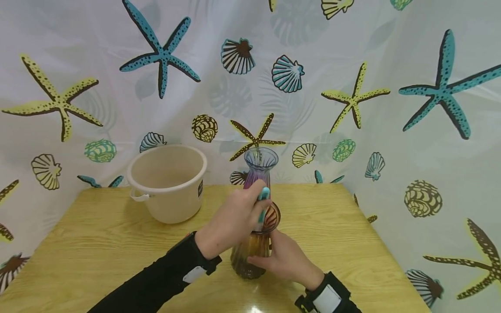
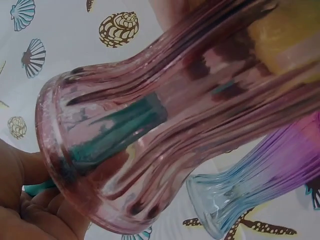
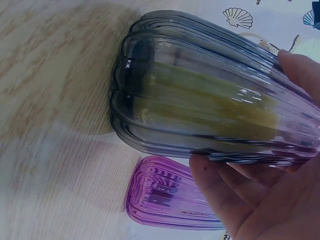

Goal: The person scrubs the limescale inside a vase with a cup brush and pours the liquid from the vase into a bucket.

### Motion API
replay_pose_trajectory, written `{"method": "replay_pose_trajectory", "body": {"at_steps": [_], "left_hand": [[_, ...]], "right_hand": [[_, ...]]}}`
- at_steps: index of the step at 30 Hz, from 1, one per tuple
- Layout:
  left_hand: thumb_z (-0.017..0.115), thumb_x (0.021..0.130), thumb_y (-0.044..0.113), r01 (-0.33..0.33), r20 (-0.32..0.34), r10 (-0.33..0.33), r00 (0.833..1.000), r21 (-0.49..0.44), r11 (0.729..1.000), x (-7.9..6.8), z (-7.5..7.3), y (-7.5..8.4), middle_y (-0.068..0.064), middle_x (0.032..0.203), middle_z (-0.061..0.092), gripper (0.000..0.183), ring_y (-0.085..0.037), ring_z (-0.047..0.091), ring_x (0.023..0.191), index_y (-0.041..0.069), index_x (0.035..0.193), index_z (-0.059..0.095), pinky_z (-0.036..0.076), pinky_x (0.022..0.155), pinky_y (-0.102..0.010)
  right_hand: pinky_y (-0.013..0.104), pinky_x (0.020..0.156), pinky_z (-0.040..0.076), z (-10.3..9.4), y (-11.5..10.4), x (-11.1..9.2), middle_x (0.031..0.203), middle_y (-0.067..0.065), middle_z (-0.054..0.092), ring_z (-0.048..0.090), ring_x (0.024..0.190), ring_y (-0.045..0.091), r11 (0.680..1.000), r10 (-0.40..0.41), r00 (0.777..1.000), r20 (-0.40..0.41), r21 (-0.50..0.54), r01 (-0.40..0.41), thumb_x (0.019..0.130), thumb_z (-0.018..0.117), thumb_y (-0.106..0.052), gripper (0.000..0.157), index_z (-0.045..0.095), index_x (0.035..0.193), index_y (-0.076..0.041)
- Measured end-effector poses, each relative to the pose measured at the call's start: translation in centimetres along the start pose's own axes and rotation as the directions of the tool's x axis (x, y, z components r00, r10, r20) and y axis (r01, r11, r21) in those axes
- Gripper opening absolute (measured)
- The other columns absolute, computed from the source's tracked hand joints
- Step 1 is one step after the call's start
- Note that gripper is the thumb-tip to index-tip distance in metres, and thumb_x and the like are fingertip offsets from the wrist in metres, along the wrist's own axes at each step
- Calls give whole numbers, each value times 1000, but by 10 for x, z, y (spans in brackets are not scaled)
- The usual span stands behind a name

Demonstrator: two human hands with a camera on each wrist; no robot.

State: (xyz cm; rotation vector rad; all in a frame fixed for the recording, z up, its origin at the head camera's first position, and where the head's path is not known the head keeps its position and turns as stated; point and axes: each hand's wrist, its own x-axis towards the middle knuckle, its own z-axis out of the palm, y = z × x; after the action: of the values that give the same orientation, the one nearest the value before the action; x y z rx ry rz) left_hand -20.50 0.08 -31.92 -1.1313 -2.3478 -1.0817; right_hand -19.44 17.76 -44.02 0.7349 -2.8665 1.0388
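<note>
My left hand (image 1: 236, 217) grips the teal handle (image 1: 263, 204) of a bottle brush at the mouth of a ribbed glass vase (image 1: 250, 256). Through the glass, the brush's yellow sponge head (image 3: 210, 102) shows deep inside the vase, toward its grey base. My right hand (image 1: 289, 258) holds the vase around its body, thumb on one side and fingers on the other. The vase has a pinkish flared neck (image 2: 115, 150) and its base is right at the tabletop. A second ribbed vase (image 1: 261, 161), blue at the rim and purple below, stands just behind.
A cream plastic bucket (image 1: 172, 208) with a handle stands at the back left of the wooden table (image 1: 98, 252). A white sheet (image 1: 305, 34) printed with starfish and shells hangs behind the table and along its sides.
</note>
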Motion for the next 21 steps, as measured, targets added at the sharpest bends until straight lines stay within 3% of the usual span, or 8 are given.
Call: {"method": "replay_pose_trajectory", "body": {"at_steps": [12, 18, 21], "left_hand": [[54, 98, 13, 21, -2, -21, 1000, -60, 998, 4, -1, -4, 2, 62, 31, 15, -6, 38, 46, 12, 89, 42, 29, 41, -18], [52, 99, 17, 74, 85, -76, 993, 28, 997, 5, -7, 1, 1, 62, 37, 14, -7, 41, 48, 13, 90, 42, 29, 42, -18], [50, 100, 18, 64, 144, -77, 987, 93, 994, 6, -10, 7, 1, 60, 40, 14, -7, 41, 45, 12, 91, 42, 30, 40, -17]], "right_hand": [[36, 72, 52, -1, -1, 1, 128, -4, 53, 55, 98, 10, 1000, -4, 1000, 5, 14, 4, 78, 68, -59, 89, 24, 147, -23], [38, 74, 52, 1, 1, 0, 130, -3, 52, 54, 101, 11, 1000, 1, 1000, 11, 19, -1, 78, 67, -60, 88, 26, 146, -23], [37, 73, 52, 1, 1, 0, 129, -4, 53, 54, 100, 10, 1000, -2, 1000, 8, 17, 2, 78, 67, -60, 87, 26, 145, -24]]}}
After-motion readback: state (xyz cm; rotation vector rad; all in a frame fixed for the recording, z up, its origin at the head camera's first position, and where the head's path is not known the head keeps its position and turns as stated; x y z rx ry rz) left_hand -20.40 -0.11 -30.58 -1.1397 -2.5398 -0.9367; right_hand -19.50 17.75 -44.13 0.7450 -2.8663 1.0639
